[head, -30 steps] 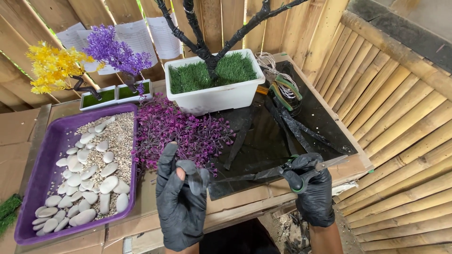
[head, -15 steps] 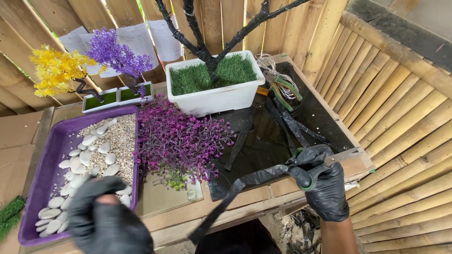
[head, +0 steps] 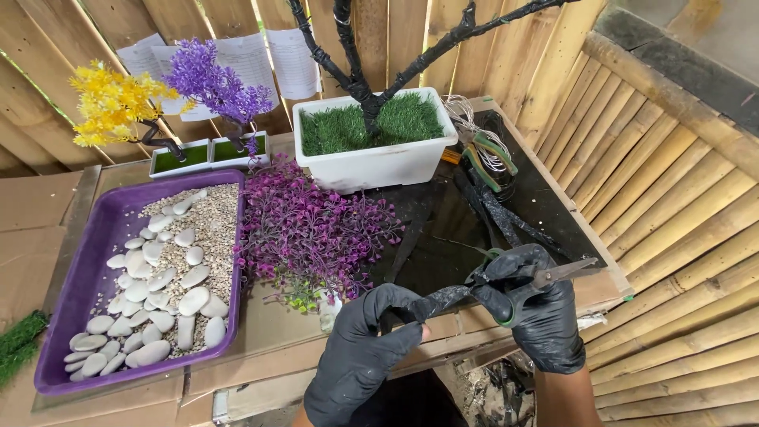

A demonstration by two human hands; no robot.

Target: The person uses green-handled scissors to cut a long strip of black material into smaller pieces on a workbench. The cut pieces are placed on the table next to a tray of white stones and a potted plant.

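1 black strip, long axis running left to right between the 2 gloved hands at the table's near edge: left hand pinches its left end, right hand, closed around green-handled scissors, meets its right end.

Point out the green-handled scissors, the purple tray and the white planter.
green-handled metal scissors [head: 545,278], head view, on the blades.
purple plastic tray [head: 93,255], head view, on its left wall.
white rectangular planter [head: 379,168], head view, on its front wall.

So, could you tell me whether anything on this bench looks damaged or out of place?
Only the left hand's black glove: a fingertip shows bare through a hole near the dark strip. Otherwise nothing stands out.
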